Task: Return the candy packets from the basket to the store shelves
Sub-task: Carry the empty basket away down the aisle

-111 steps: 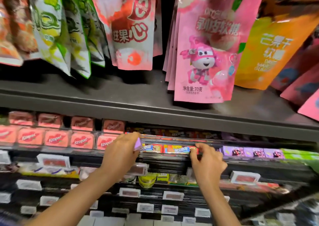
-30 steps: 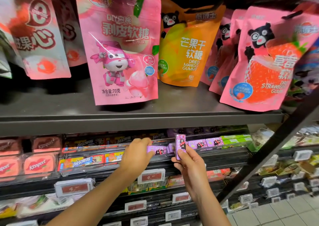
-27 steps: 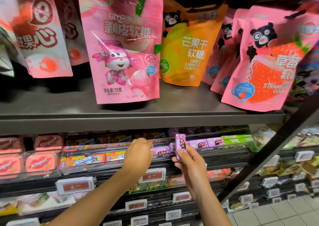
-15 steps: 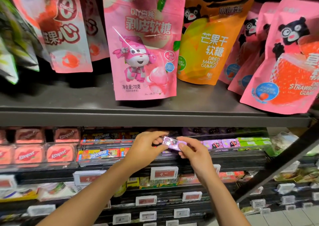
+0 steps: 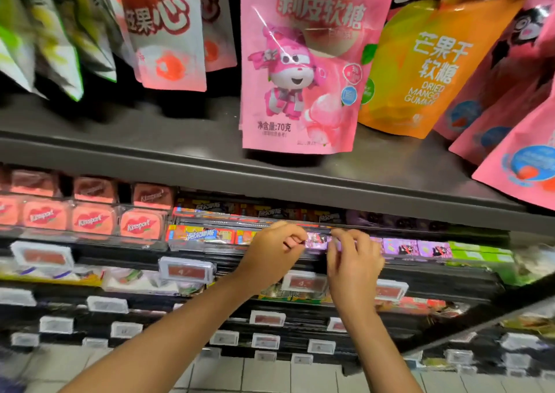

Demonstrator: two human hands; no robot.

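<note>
Packet: purple candy packet [image 5: 316,240] at shelf tray [image 5: 390,268] front, not yet seated.
Hands: left hand [image 5: 271,254] at 9 o'clock, right hand [image 5: 353,259] at 3 o'clock, both pinching it.
Remaining: basket unseen; count unknown.

dark grey shelf board [image 5: 180,155] above, price tags [image 5: 186,270] on rails, pale tiled floor [image 5: 264,374] below.

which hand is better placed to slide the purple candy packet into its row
Right, probably: the right hand sits on the side of the purple row, pinching the purple candy packet the left hand also holds.
</note>
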